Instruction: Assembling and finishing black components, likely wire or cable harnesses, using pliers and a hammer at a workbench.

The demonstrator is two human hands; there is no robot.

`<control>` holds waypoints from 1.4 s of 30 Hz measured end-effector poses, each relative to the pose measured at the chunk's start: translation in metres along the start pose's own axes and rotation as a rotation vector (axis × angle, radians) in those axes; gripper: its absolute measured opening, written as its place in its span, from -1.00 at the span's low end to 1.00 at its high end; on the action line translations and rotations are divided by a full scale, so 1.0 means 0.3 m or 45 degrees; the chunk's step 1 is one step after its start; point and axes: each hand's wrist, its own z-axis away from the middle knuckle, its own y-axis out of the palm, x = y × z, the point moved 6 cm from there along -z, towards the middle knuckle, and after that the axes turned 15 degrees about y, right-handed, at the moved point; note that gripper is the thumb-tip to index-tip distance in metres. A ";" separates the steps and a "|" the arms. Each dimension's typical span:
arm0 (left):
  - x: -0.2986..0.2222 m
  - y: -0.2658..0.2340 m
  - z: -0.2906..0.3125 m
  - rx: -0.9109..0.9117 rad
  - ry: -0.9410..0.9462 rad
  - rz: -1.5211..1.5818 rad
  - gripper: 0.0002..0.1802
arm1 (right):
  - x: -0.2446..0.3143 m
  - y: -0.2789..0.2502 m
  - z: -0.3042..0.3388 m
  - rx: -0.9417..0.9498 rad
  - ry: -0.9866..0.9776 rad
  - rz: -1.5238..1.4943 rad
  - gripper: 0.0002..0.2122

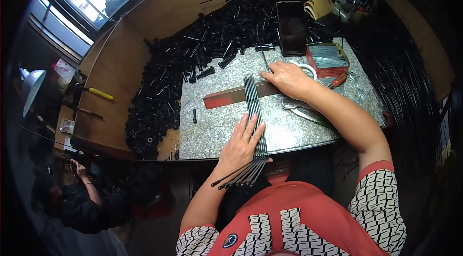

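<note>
I find a close-set row of slim, straight black metal rods [252, 99] crossing a brown-and-red flat bar [225, 98] on a speckled grey stone slab [202, 133], bent knobbed ends fanned past its near edge. Left hand [238, 145]: fingers straight, slightly parted, upon them; thumb grip indeterminable. Right hand [289, 80]: fingers curled at a single thin dark rod [264, 57]; closure I cannot tell

Rods [252, 96], blk.; bar [224, 98], brn. w/ red end; slab [207, 135], gry. & wht., speckled; heaped parts [169, 75], blk. Shirt [308, 200], red w/ cream-&-blk. geometric patt. on sleeves & front; box [333, 72], red w/ slvr.-gry. pins [328, 56]; driver handle [338, 80], red-orange. Also: phone screen [292, 29], blk.; ring [314, 71], wht.; folded cloth [318, 7], yel.; tool handle [100, 94], yel.; board wall [108, 82], brn.
</note>
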 end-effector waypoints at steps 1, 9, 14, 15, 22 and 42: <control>0.000 0.001 0.003 -0.001 -0.001 0.010 -0.03 | 0.006 0.009 -0.003 0.033 0.001 0.068 -0.67; -0.003 -0.010 0.006 -0.022 -0.011 0.004 -0.03 | 0.004 0.017 -0.004 -0.012 -0.007 0.072 -0.73; 0.004 -0.001 0.014 -0.009 -0.016 0.017 -0.01 | 0.013 0.019 -0.007 0.000 -0.019 0.073 -0.73; 0.005 0.000 0.013 -0.013 -0.014 0.025 -0.01 | 0.013 0.022 -0.007 0.011 -0.012 0.074 -0.72; 0.005 0.004 0.014 0.005 -0.023 0.053 -0.01 | 0.005 0.022 -0.003 -0.018 -0.021 0.049 -0.70; 0.000 0.002 0.005 0.020 -0.032 0.042 -0.01 | 0.016 0.021 -0.007 -0.024 -0.031 -0.060 -0.69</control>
